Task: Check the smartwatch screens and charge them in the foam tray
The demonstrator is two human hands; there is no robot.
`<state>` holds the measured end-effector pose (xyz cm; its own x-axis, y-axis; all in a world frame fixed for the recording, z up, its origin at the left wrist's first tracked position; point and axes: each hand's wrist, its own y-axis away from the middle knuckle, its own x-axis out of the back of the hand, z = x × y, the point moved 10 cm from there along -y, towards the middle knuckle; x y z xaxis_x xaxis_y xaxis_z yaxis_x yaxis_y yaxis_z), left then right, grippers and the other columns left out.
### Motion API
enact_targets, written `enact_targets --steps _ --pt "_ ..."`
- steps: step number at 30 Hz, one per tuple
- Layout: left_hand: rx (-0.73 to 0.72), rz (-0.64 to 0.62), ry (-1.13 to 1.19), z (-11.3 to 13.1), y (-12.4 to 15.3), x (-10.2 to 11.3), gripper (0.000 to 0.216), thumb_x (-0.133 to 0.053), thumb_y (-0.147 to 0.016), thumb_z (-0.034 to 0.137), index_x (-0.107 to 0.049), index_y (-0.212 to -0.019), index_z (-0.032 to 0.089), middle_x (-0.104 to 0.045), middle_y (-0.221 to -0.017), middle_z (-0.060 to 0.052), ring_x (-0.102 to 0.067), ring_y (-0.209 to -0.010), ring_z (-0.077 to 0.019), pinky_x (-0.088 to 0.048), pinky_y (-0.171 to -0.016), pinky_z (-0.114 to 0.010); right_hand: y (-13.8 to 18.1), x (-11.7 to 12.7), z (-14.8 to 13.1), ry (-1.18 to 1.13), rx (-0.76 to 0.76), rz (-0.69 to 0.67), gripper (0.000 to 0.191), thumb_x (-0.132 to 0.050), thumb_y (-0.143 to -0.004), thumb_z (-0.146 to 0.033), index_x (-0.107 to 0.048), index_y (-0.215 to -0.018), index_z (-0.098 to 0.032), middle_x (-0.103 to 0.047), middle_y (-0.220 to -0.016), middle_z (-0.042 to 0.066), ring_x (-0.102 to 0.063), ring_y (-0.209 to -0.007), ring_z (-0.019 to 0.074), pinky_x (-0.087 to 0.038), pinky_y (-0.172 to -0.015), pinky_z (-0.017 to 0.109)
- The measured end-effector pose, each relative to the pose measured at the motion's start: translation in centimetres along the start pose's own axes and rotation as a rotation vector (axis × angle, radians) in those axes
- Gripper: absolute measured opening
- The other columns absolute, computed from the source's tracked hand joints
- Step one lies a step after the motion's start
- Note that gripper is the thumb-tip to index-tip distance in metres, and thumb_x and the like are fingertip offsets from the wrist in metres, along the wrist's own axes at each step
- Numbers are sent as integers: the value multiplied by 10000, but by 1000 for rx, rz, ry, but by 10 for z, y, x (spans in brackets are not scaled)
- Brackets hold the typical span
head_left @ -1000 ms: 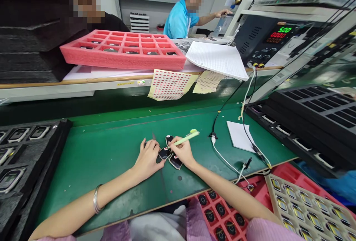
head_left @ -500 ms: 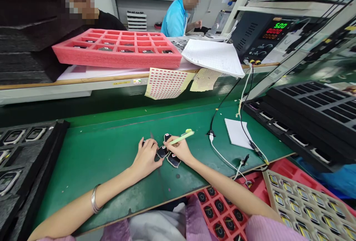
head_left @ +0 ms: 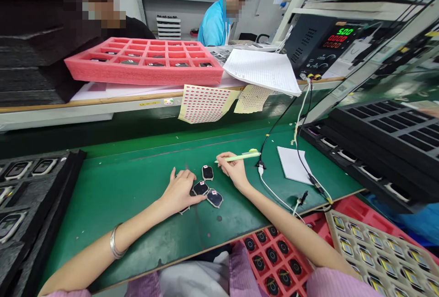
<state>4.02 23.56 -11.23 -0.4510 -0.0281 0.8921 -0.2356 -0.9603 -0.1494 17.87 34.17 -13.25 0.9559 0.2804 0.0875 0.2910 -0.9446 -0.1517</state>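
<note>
My right hand (head_left: 234, 172) pinches a light green pen (head_left: 238, 156), its tip pointing left, just above the bench and right of the watches. My left hand (head_left: 180, 189) lies low over the bench, thumb and forefinger around the edges of a dark watch face (head_left: 200, 188) with a small label. Another labelled watch face (head_left: 207, 172) lies just behind it. To the right, a third watch face (head_left: 215, 198) rests near my left thumb tip. Part of a further watch piece (head_left: 184, 210) shows beneath my left hand; the rest is hidden.
Black foam trays with watches (head_left: 20, 196) stand left, and stacked black trays (head_left: 384, 137) right. Cables (head_left: 274, 190) and a white pad (head_left: 294, 164) lie right of my hands. A shelf holds a red foam tray (head_left: 147, 75) and power supply (head_left: 322, 47). Two people sit beyond.
My right hand has moved right and slightly back with the pen, away from the watch faces. The rear watch face is now uncovered. My left hand stays at the middle one.
</note>
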Motion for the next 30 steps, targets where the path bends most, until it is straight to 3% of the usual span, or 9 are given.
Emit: enact_targets --steps 5,9,14,30 --pt "43 26 5 -1 -38 -2 519 -539 -808 574 -481 -1118 161 -604 -975 -109 -566 -940 -292 -411 -831 -448 -19 -2 10 38 -27 -110 230 -595 -923 -311 -572 -808 -113 -504 -588 -65 -405 -375 42 -345 -351 145" --pt "59 16 11 -1 -59 -20 436 -571 -794 561 -528 -984 171 -616 -874 -78 -579 -877 -289 -401 -760 -402 -24 -18 24 77 -39 -153 262 -581 -936 -290 -563 -743 -112 -504 -577 -65 -446 -399 53 -397 -385 156" --pt "64 6 41 -8 -59 -32 344 -569 -816 519 -524 -901 189 -608 -869 -47 -579 -875 -256 -382 -741 -362 -20 -27 33 104 -3 -118 230 -587 -931 -267 -568 -762 -113 -539 -644 -42 -527 -505 84 -470 -483 198" --pt "79 -15 78 -13 -60 -34 359 -573 -809 527 -502 -863 180 -597 -842 -46 -579 -870 -267 -376 -720 -370 -16 -30 43 155 3 -144 224 -592 -926 -254 -563 -755 -113 -520 -631 -50 -493 -474 71 -439 -447 179"
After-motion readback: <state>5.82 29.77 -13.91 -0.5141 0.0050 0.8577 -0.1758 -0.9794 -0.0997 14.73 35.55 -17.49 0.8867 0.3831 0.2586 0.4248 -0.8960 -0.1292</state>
